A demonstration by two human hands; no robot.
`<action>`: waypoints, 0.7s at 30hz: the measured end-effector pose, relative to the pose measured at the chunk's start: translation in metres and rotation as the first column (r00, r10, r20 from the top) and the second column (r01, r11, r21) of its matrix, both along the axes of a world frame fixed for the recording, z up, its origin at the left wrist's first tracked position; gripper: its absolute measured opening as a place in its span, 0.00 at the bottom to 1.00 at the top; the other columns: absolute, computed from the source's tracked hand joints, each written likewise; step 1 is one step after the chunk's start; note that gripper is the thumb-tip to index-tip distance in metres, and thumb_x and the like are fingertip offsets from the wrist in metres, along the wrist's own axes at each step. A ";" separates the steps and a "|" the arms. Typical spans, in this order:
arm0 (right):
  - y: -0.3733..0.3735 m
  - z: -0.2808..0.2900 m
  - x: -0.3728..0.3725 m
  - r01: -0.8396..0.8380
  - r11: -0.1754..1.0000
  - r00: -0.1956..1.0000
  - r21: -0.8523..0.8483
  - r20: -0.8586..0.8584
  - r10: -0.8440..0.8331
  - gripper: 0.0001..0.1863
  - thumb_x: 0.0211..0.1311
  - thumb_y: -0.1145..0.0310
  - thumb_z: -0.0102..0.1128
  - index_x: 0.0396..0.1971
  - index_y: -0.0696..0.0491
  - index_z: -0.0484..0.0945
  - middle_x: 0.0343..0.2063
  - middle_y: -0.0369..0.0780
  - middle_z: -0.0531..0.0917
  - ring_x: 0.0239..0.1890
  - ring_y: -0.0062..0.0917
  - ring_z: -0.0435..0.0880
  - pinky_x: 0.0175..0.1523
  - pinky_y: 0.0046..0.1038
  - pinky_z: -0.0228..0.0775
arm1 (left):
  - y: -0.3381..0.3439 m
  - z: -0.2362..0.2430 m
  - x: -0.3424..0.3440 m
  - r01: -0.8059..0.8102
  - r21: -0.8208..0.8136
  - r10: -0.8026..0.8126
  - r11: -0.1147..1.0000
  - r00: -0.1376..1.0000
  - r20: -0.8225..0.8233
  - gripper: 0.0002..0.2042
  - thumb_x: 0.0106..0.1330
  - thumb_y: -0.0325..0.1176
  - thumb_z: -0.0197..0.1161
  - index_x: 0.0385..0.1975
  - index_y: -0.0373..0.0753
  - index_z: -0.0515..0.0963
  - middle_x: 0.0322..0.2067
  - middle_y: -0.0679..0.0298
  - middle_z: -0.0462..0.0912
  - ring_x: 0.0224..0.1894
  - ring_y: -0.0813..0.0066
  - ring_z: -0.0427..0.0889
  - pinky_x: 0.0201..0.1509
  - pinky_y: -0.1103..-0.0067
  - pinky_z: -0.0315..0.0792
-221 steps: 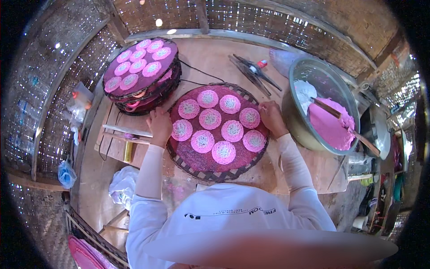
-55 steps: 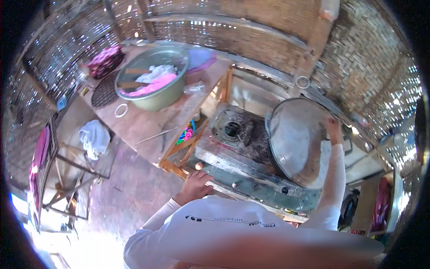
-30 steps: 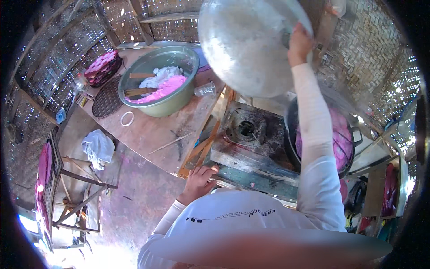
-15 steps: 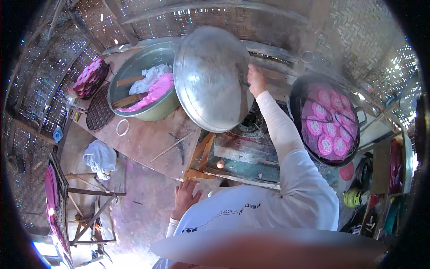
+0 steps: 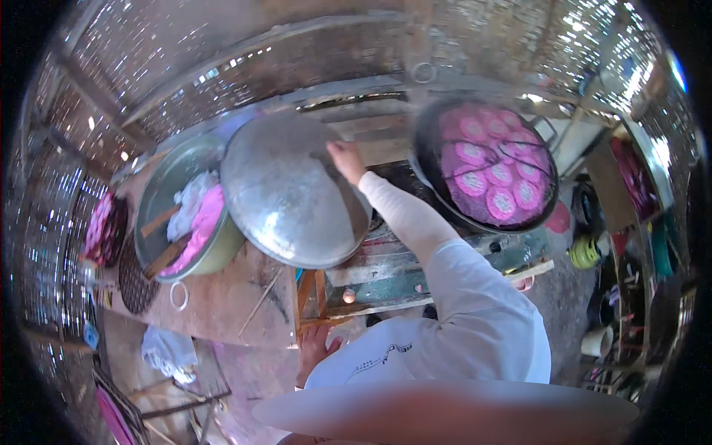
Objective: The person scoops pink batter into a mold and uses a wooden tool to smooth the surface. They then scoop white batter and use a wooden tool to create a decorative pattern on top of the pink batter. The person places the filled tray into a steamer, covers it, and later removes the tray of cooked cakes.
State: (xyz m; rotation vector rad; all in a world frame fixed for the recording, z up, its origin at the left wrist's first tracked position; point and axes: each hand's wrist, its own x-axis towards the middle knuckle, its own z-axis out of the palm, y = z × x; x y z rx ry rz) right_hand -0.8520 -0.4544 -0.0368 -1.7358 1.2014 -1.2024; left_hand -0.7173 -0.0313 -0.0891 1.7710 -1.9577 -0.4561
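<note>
Gripped by its handle in my right hand [image 5: 343, 159], a large domed metal lid [image 5: 278, 196] is tilted beside the green basin, partly over the stove and table. The uncovered black pot [image 5: 430, 185] on the right holds several pink discs with pale centres [image 5: 500, 204], crossed by dark strips, under haze. My left hand [image 5: 315, 348] is low at the wooden frame beside the table, fingers apart and partly hidden by my shirt.
The green basin [image 5: 230, 245] holds pink paste [image 5: 204, 222], white material and wooden paddles. The table [image 5: 222, 319] carries a pink stack [image 5: 104, 230], a woven mat, a white ring and a stick. A woven wall surrounds the bench; shelving [image 5: 630, 193] stands at the right.
From both hands on a tray earlier, my view turned to the stove. My right hand lifted the lid off the pot, raised it, then moved it left and down toward the basin.
</note>
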 end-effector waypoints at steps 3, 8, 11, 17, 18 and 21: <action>0.007 0.002 0.003 0.022 1.000 0.999 0.011 -0.023 -0.022 0.20 0.59 0.52 0.46 0.36 0.53 0.77 0.35 0.47 0.79 0.41 0.41 0.77 0.45 0.33 0.67 | -0.015 -0.002 -0.001 0.122 0.075 -0.114 0.990 0.988 -0.105 0.17 0.51 0.38 0.63 0.40 0.41 0.73 0.35 0.59 0.75 0.42 0.58 0.73 0.44 0.64 0.65; 0.044 0.007 0.000 0.104 0.987 0.995 -0.119 0.015 -0.103 0.25 0.59 0.50 0.43 0.19 0.56 0.76 0.19 0.50 0.77 0.24 0.46 0.76 0.31 0.41 0.64 | -0.049 0.011 -0.025 0.350 0.002 -0.348 0.937 0.934 -0.076 0.14 0.53 0.37 0.62 0.39 0.39 0.73 0.26 0.60 0.75 0.33 0.60 0.75 0.37 0.68 0.68; 0.056 0.012 -0.004 0.127 0.980 0.992 -0.152 0.004 -0.128 0.29 0.59 0.44 0.42 0.22 0.57 0.77 0.24 0.51 0.78 0.29 0.47 0.76 0.34 0.43 0.65 | -0.069 0.026 -0.048 0.466 -0.055 -0.468 0.883 0.867 -0.171 0.13 0.53 0.35 0.62 0.37 0.39 0.74 0.24 0.61 0.75 0.31 0.61 0.75 0.35 0.69 0.67; 0.064 -0.002 -0.029 0.045 0.972 0.984 -0.232 -0.157 -0.083 0.27 0.59 0.46 0.44 0.39 0.57 0.74 0.34 0.50 0.78 0.41 0.45 0.75 0.46 0.39 0.65 | -0.106 0.076 -0.109 0.558 -0.288 -0.586 0.778 0.811 -0.013 0.11 0.50 0.34 0.63 0.32 0.39 0.75 0.23 0.64 0.75 0.29 0.67 0.73 0.36 0.72 0.63; 0.072 0.001 -0.036 0.048 0.975 0.977 -0.218 -0.194 -0.091 0.24 0.57 0.51 0.49 0.45 0.57 0.70 0.41 0.50 0.74 0.47 0.44 0.70 0.51 0.40 0.61 | -0.107 0.088 -0.119 0.546 -0.340 -0.587 0.766 0.810 -0.022 0.09 0.50 0.34 0.63 0.30 0.40 0.75 0.23 0.64 0.74 0.29 0.67 0.73 0.36 0.71 0.62; 0.105 0.007 -0.071 0.125 0.928 0.990 -0.350 -0.019 -0.140 0.23 0.56 0.57 0.53 0.46 0.57 0.68 0.41 0.49 0.72 0.47 0.45 0.68 0.51 0.39 0.60 | -0.113 0.124 -0.148 0.487 -0.515 -0.564 0.705 0.826 0.009 0.06 0.50 0.33 0.62 0.26 0.41 0.75 0.22 0.65 0.73 0.30 0.68 0.72 0.37 0.70 0.60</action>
